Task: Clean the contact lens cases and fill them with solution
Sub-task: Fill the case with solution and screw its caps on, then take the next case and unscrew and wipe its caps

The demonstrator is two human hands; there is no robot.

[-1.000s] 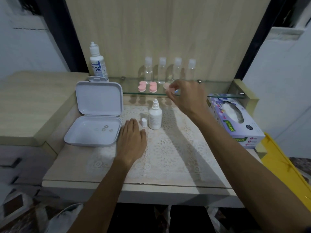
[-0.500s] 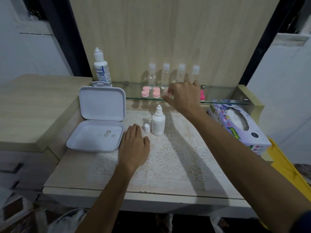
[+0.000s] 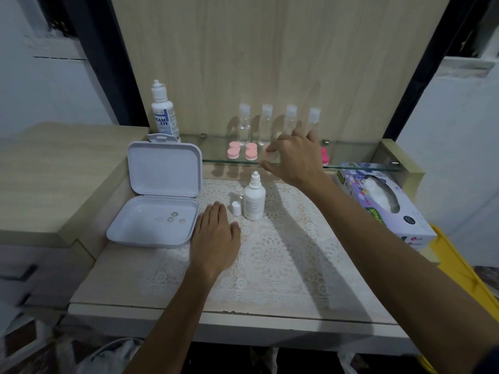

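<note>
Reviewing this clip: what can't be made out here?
- Head view: right hand covers part of the glass shelf; any case beneath it is hidden.
- Bright pink case: mostly behind that hand.
- Rings in the open white box: too small to identify.
- Clear bottles: fill level unreadable.

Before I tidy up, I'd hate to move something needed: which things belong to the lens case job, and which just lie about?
For the job:
pink lens cases
small solution bottle
its cap
big solution bottle

Lying about:
tissue box
open white box
</note>
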